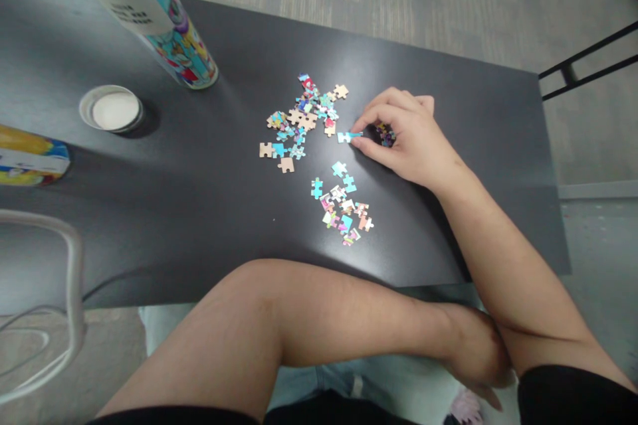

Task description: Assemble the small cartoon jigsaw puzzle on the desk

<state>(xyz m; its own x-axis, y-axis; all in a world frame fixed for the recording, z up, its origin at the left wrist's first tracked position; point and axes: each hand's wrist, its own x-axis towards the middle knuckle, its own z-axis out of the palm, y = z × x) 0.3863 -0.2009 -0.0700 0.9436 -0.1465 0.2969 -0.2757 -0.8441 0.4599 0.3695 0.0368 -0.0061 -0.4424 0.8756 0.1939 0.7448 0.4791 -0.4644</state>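
Note:
My right hand (406, 133) pinches a light blue puzzle piece (343, 137) between thumb and fingertips, just above or at the dark tabletop. Left of it lies a loose heap of puzzle pieces (306, 121), some with plain brown backs up. Nearer to me is a second group of puzzle pieces (339, 196), mostly light blue, pink and white. Partly hidden beneath my right hand are darker multicoloured puzzle pieces (385, 134). My left arm crosses in front of the table, and my left hand (478, 352) hangs below its edge, fingers loosely stretched and partly hidden, with nothing visible in them.
A tall clear canister with a colourful print (184, 46) stands at the back left of the dark table (209, 212). Near it are a round white-lined lid (114, 109) and a yellow-and-blue printed container (32, 158). A pale tubular frame and cable (74, 279) stand at the left edge.

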